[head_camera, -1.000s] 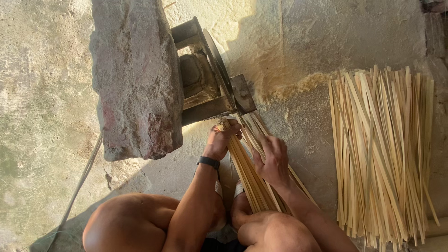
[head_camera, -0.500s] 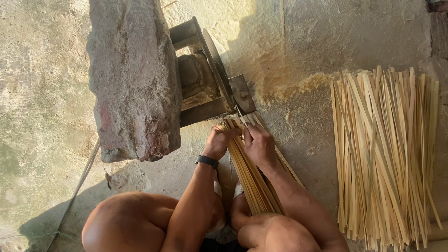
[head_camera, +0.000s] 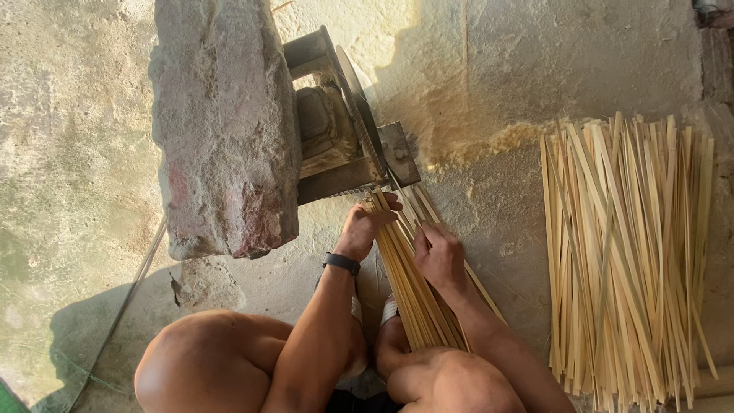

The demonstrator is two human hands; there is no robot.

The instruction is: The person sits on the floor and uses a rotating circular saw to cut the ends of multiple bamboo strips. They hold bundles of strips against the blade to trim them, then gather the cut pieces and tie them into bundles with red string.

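Observation:
A bundle of thin bamboo strips [head_camera: 413,294] lies on the ground between my knees, its far end against a small metal cutting machine [head_camera: 344,138]. My left hand [head_camera: 365,228], with a black band on the wrist, grips the far end of the bundle close to the machine. To its right, my right hand [head_camera: 438,256] rests on the bundle's right side with fingers curled around a few strips.
A big rough stone block [head_camera: 225,122] sits on the machine's left part. A wide pile of loose bamboo strips [head_camera: 627,252] lies on the concrete floor at the right. A thin rod [head_camera: 126,298] runs along the floor at lower left.
My right hand slid up the bundle toward the machine, then drew back a little. My left hand stayed at the bundle's far end.

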